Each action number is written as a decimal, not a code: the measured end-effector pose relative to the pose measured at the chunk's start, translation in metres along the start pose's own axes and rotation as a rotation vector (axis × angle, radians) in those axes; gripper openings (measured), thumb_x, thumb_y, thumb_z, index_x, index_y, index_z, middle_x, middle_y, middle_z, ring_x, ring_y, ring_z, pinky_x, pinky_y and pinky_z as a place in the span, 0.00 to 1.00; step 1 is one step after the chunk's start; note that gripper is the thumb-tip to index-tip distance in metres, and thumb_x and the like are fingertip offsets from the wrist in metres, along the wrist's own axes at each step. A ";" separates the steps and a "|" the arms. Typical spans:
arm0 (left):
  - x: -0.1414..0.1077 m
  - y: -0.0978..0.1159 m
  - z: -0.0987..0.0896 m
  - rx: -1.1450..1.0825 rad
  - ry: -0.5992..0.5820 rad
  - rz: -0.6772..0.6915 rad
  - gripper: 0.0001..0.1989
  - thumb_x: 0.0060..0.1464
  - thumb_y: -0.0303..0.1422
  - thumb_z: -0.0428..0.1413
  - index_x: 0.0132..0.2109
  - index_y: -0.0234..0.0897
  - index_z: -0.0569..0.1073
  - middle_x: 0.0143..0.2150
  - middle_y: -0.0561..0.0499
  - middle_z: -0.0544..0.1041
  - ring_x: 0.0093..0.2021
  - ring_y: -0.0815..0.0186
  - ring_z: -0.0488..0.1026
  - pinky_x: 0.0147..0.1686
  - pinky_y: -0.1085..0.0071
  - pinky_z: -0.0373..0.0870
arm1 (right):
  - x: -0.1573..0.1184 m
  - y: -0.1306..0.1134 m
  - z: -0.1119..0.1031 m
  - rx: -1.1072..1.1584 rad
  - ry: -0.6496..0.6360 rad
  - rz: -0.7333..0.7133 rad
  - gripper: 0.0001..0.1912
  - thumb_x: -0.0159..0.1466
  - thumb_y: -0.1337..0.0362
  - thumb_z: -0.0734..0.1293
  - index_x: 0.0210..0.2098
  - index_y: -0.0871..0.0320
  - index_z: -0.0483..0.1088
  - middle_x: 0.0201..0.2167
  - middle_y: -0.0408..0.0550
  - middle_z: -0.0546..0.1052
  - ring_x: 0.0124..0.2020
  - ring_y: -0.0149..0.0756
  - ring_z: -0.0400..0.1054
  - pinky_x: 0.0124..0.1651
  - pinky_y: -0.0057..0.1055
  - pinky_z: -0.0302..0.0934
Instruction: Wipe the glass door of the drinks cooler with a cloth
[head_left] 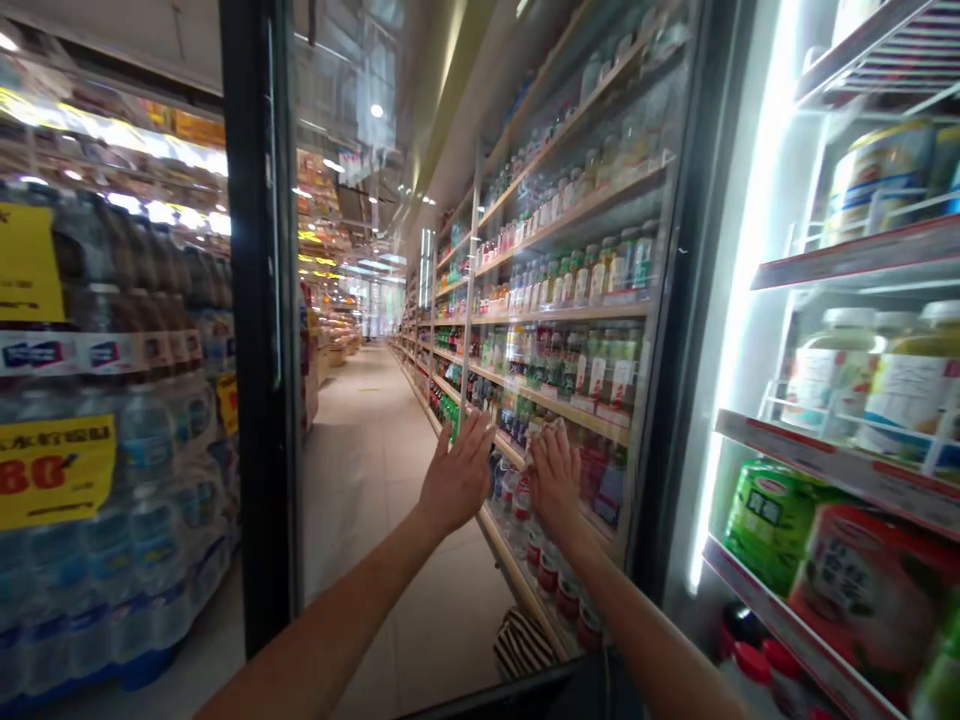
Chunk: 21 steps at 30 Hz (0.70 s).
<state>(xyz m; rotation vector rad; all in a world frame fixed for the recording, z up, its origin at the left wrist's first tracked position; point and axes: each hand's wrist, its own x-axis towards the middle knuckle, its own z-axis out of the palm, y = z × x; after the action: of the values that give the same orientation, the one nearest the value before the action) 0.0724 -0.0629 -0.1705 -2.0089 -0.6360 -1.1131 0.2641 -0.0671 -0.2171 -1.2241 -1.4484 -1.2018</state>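
My left hand [456, 476] is open, fingers spread, flat against the glass door [480, 330], which has a black frame [259, 300] and stands swung out. My right hand [555, 482] is on the same pane just beside it, with what looks like a pale cloth [544, 436] under the fingers, though the glare makes it hard to be sure, and I can't tell if that hand is gripping it. To my right, fridge shelves [847, 255] hold jars [832, 375] and green packs [772, 520]. To my left stand shrink-wrapped water bottles [142, 520] with a yellow price sign [54, 470].
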 end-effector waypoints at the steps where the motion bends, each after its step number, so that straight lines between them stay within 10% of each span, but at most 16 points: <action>1: 0.002 0.001 0.003 0.001 -0.001 0.008 0.25 0.55 0.32 0.47 0.59 0.30 0.58 0.62 0.42 0.59 0.65 0.60 0.50 0.63 0.56 0.40 | -0.003 0.004 0.000 -0.006 -0.008 -0.006 0.24 0.62 0.69 0.56 0.59 0.57 0.56 0.58 0.55 0.63 0.67 0.40 0.37 0.63 0.47 0.40; 7: 0.008 0.010 0.017 0.011 0.008 -0.010 0.25 0.55 0.32 0.47 0.59 0.31 0.59 0.62 0.42 0.59 0.65 0.59 0.49 0.63 0.54 0.38 | 0.037 0.030 0.002 -0.024 0.103 0.141 0.24 0.64 0.67 0.53 0.60 0.58 0.55 0.60 0.57 0.60 0.66 0.40 0.39 0.62 0.49 0.42; 14: 0.006 0.016 0.024 0.003 0.002 0.034 0.25 0.55 0.32 0.47 0.59 0.30 0.60 0.63 0.43 0.59 0.65 0.60 0.48 0.64 0.56 0.37 | -0.016 0.031 -0.001 -0.011 0.000 0.099 0.27 0.63 0.69 0.53 0.62 0.55 0.50 0.61 0.55 0.59 0.67 0.41 0.38 0.62 0.50 0.43; 21: 0.024 0.029 0.034 -0.017 -0.002 0.055 0.26 0.56 0.33 0.46 0.61 0.29 0.57 0.64 0.43 0.56 0.65 0.60 0.48 0.63 0.57 0.41 | 0.038 0.069 -0.002 -0.043 0.051 0.274 0.26 0.63 0.66 0.53 0.61 0.55 0.53 0.62 0.54 0.57 0.66 0.42 0.42 0.62 0.52 0.41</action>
<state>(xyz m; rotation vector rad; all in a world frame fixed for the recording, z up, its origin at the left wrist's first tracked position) 0.1220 -0.0522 -0.1724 -2.0299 -0.5708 -1.0874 0.3271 -0.0599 -0.1706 -1.3619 -1.1788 -1.0724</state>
